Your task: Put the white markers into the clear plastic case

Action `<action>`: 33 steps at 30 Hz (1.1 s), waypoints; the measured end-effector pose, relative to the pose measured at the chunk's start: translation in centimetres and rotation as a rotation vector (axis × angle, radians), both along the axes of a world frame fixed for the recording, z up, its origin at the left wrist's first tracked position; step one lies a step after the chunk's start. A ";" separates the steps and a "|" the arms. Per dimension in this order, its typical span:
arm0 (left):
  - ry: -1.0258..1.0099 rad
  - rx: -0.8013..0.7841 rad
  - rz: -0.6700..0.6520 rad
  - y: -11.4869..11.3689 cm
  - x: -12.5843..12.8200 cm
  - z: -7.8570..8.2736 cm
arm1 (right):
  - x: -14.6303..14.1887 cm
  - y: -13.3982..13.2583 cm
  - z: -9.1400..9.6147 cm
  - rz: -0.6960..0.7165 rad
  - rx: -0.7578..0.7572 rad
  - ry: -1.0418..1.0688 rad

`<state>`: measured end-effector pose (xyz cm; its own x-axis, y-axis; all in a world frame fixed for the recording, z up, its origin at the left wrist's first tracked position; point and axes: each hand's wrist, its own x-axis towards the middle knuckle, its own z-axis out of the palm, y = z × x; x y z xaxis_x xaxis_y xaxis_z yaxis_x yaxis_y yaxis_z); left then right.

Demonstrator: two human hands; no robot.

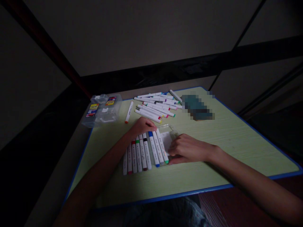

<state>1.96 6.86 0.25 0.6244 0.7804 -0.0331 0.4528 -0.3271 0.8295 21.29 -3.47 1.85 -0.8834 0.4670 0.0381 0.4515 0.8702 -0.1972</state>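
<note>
My left hand [143,126] reaches over the top ends of a row of white markers, its fingers pressed together near the blue-banded marker [154,148]. What those fingertips pinch, if anything, is hidden. My right hand [186,147] is curled at the right side of a clear plastic tray [163,126], close to a green-tipped marker [162,147]. Its fingers hide that side of the tray, so I cannot make out what they hold. A few markers lie side by side in the tray; to the left is another row of upright-aligned markers [139,156] with coloured bands.
Loose markers [153,108] lie piled at the back of the pale table [227,142]. One orange-tipped marker [129,112] lies apart. A clear plastic case [107,115] with labels stands at the back left. A blurred dark green object [196,107] lies at the back right.
</note>
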 end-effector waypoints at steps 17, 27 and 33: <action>-0.037 0.003 0.029 -0.2 0.2 -0.3 | 0.0 -0.1 0.1 0.016 0.017 -0.033; -0.048 0.029 0.019 0.1 0.1 -0.7 | 0.0 0.0 -0.2 0.010 0.017 -0.017; -0.061 0.019 0.015 0.0 0.1 -0.6 | -0.1 0.0 -0.1 -0.006 -0.014 -0.047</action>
